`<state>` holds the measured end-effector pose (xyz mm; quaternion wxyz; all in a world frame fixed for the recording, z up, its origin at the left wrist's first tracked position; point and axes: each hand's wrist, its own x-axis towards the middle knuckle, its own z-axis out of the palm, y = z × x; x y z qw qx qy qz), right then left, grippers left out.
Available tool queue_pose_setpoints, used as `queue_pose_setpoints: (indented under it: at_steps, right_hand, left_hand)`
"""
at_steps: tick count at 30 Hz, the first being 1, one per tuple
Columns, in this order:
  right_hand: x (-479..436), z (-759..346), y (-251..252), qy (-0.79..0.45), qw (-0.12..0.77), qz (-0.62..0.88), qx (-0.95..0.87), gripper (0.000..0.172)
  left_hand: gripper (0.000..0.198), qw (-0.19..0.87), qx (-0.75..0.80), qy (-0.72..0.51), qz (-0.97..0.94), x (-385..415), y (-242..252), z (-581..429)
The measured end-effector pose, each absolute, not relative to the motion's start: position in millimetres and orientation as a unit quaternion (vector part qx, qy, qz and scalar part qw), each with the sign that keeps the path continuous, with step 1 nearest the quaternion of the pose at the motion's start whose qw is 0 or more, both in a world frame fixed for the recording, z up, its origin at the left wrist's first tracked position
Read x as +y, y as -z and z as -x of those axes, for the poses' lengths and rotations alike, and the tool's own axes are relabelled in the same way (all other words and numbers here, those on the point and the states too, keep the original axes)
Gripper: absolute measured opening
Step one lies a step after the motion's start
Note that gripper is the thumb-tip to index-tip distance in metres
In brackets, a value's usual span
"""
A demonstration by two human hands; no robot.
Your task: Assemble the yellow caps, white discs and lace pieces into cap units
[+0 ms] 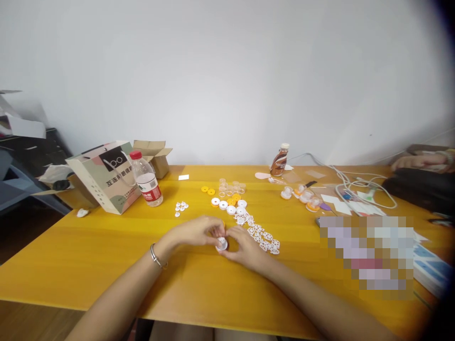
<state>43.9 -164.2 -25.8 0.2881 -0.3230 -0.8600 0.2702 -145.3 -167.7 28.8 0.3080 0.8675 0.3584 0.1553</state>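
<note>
My left hand [197,231] and my right hand [245,248] meet at the middle of the yellow table [88,255]. Both have their fingers pinched round a small white round plastic part [221,244] held between them just above the tabletop. My left wrist wears a thin metal bracelet [156,256]. A trail of white flat lattice pieces [261,235] lies just right of my hands. Behind them sit white and yellow round caps [229,202] and several clear little cups [231,187]. A few tiny white parts [181,207] lie to the left of these.
A water bottle with a red cap [147,180], a printed paper bag [106,177] and an open cardboard box [156,154] stand at the back left. A brown drink bottle [280,161], cables [355,182], more small assembled parts [302,194] and another person's hand [415,162] are at the back right.
</note>
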Motion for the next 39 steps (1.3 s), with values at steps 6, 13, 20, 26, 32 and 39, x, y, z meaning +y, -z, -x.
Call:
queue_pose_setpoints:
  at_steps: [6,13,20,26,32,39]
  right_hand:
    - [-166,-49,17,-0.361,0.345,0.333,-0.800,0.023]
    - [-162,-52,15,-0.431,0.361,0.331,-0.758,0.022]
    - [-155,-51,22,-0.485,0.395,0.336,-0.705,0.026]
    - [-148,-51,27,-0.527,0.425,0.379,-0.631,0.034]
    - [-149,-49,21,-0.534,0.425,0.362,-0.636,0.039]
    - [-151,-50,23,-0.474,0.432,0.352,-0.682,0.033]
  left_hand:
    - [0.023,0.123,0.540,-0.281,-0.783,-107,-9,159]
    - [0.025,0.083,0.571,-0.307,-0.757,-49,4,153]
    - [0.023,0.090,0.585,-0.333,-0.734,-29,4,126]
    - [0.021,0.116,0.554,-0.402,-0.719,-72,-9,126]
    - [0.023,0.242,0.422,-0.483,-0.728,-146,-10,130]
    - [0.021,0.266,0.393,-0.453,-0.755,-167,-2,118]
